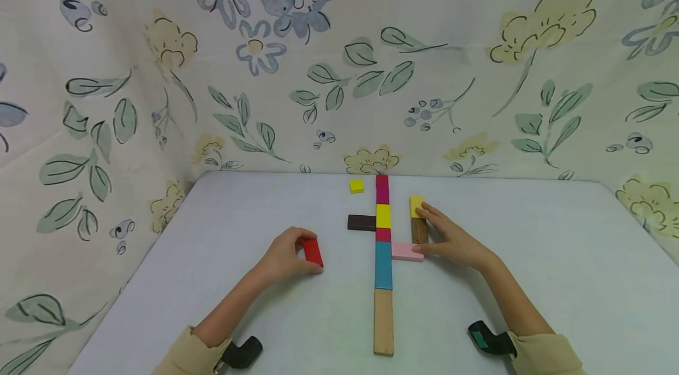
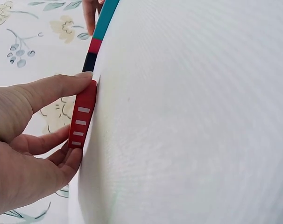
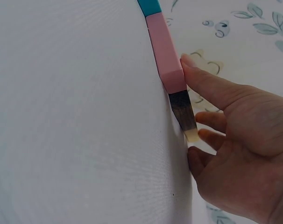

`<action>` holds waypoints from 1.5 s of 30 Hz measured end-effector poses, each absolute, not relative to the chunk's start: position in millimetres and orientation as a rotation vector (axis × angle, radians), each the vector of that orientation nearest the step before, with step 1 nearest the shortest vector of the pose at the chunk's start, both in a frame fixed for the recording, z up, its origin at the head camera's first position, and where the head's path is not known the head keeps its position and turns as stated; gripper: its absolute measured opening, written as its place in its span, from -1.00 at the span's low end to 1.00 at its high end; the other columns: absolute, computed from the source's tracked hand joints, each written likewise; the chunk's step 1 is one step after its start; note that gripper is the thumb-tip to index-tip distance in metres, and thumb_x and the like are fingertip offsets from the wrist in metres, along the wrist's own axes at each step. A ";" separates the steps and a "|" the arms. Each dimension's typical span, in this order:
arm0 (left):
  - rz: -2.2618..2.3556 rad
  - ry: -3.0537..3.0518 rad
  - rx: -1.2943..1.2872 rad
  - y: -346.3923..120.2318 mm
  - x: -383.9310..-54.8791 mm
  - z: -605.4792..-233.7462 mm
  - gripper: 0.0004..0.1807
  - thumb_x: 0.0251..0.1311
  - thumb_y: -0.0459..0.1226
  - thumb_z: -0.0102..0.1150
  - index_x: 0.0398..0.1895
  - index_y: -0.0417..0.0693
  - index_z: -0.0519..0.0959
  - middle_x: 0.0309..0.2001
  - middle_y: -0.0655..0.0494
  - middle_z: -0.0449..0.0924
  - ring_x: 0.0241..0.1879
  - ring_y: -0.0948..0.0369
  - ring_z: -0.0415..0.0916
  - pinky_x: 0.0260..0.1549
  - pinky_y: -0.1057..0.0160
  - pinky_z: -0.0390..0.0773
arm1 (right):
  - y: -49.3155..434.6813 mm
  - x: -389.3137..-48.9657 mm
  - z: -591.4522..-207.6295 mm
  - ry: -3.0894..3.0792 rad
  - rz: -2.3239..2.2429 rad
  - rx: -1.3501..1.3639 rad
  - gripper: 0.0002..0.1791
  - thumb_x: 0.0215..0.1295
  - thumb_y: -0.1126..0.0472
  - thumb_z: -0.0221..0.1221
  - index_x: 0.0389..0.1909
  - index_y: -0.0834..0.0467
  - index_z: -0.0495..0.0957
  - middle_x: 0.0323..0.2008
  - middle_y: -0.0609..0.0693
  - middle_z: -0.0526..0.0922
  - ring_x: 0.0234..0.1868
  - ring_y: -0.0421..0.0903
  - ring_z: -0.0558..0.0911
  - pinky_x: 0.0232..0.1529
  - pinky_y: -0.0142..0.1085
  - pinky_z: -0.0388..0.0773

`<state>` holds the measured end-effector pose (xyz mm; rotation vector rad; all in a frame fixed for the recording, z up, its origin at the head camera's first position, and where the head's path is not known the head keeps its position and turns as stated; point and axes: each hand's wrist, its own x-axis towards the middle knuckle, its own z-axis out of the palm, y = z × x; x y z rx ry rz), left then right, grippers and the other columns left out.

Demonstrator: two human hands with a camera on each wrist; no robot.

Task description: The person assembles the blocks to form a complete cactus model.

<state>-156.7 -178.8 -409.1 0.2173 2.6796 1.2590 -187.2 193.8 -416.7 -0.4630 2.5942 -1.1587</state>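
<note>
On the white table, my left hand pinches a red block between thumb and fingers; pale rectangles mark its side in the left wrist view. My right hand spans a short branch of blocks, its thumb at the pink block and a fingertip on the yellow block. Between those two lies a dark brown wooden block. The pink block meets a long line of blocks, at its blue block. Opposite, a black block sticks out leftward from the line.
The line runs from a natural wood block in front, past a yellow block, to a magenta block near the table's back edge. A small yellow block lies apart, left of it. Flowered cloth hangs behind.
</note>
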 end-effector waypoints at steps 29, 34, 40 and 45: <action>1.439 2.582 0.280 -161.5 -197.3 -390.7 -0.32 0.21 -0.41 0.49 0.42 -0.14 0.51 0.30 -0.16 0.49 0.08 -0.06 0.62 -0.02 0.09 0.75 | 193.6 -187.1 -416.3 2.608 -1.154 -0.458 0.05 0.27 -0.01 0.43 0.63 0.30 0.13 0.67 0.37 -0.07 0.64 0.46 -0.06 0.47 0.46 0.10; 1.468 2.555 0.281 -158.2 -211.2 -391.8 -0.31 0.27 -0.36 0.46 0.47 -0.15 0.47 0.38 -0.15 0.46 0.14 -0.09 0.62 0.05 0.08 0.73 | 193.4 -187.5 -416.1 2.603 -1.152 -0.453 0.06 0.28 -0.02 0.43 0.64 0.30 0.12 0.67 0.37 -0.08 0.64 0.46 -0.07 0.48 0.45 0.08; 1.497 2.516 0.284 -153.5 -227.1 -392.5 -0.31 0.30 -0.34 0.44 0.49 -0.15 0.44 0.42 -0.15 0.43 0.12 -0.08 0.63 0.05 0.11 0.73 | 193.3 -187.9 -416.3 2.608 -1.142 -0.445 0.06 0.27 -0.03 0.44 0.64 0.30 0.13 0.67 0.38 -0.07 0.64 0.46 -0.07 0.47 0.46 0.10; 1.514 2.469 0.273 -149.0 -240.5 -395.4 -0.31 0.35 -0.36 0.38 0.52 -0.18 0.39 0.41 -0.18 0.39 0.01 -0.03 0.65 -0.03 0.17 0.76 | 193.3 -188.3 -416.9 2.609 -1.139 -0.440 0.07 0.27 -0.03 0.44 0.64 0.29 0.12 0.67 0.38 -0.08 0.64 0.46 -0.08 0.47 0.45 0.11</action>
